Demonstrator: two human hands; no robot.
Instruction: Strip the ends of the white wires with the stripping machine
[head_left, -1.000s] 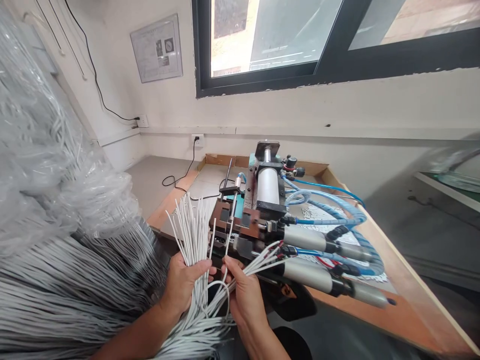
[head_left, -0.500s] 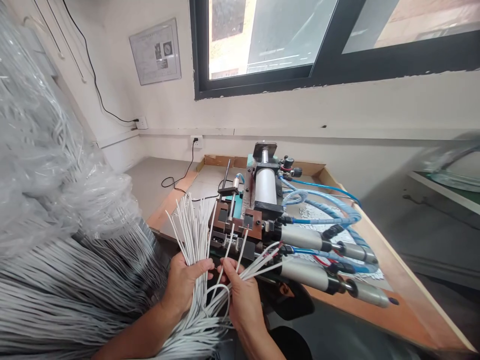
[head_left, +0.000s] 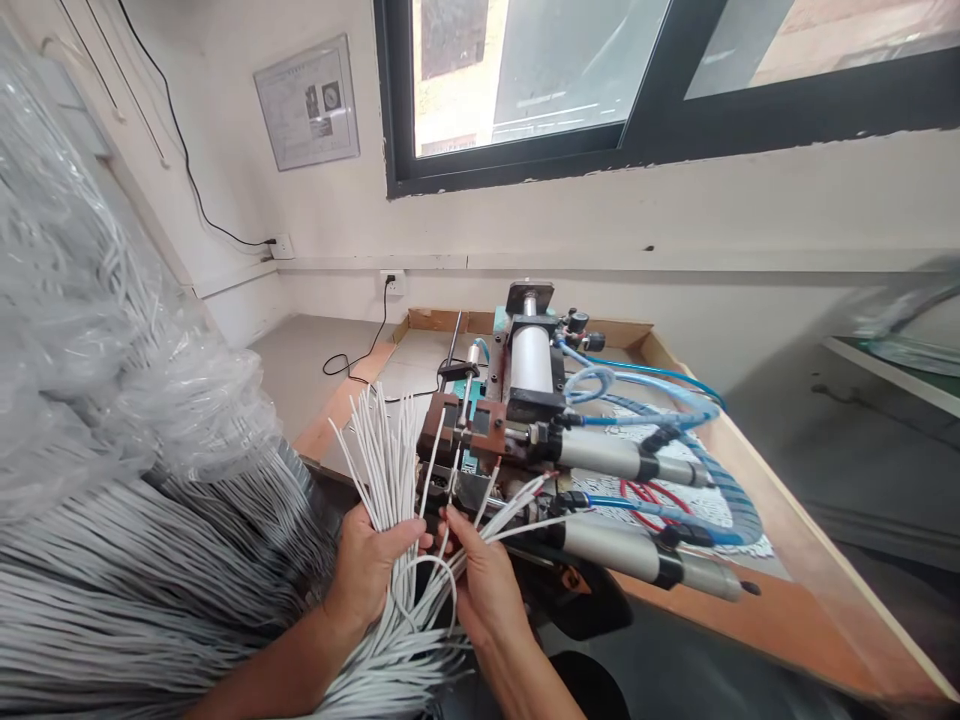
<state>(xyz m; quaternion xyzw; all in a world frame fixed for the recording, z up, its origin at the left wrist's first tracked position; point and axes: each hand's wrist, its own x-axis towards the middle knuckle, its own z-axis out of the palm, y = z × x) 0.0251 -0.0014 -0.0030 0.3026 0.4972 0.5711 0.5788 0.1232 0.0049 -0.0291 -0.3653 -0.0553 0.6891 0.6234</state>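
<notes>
My left hand (head_left: 369,560) is closed around a bundle of white cables (head_left: 384,455), their ends fanned upward. My right hand (head_left: 484,585) pinches one white cable (head_left: 454,468) whose tip reaches the brown jaw blocks (head_left: 491,425) of a pneumatic wire-stripping machine (head_left: 531,362). Beside that cable, a second one (head_left: 488,492) shows a reddish bared end just below the jaws. More cables (head_left: 521,507) with reddish ends poke out to the right from behind my right hand. Loops of cable hang between both hands, and the cable lengths trail down below them.
A large mass of grey-white cables (head_left: 150,560), partly under clear plastic (head_left: 202,400), fills the left side. Metal air cylinders (head_left: 615,550) and blue hoses (head_left: 697,400) extend right over the wooden-edged table (head_left: 825,600). White scraps (head_left: 731,500) lie on it. Behind stands a wall with a window.
The brown jaw blocks have drawn together, with a cylinder rod now showing. The second cable's end has come out below the jaws with a reddish tip. Both hands keep nearly the same place.
</notes>
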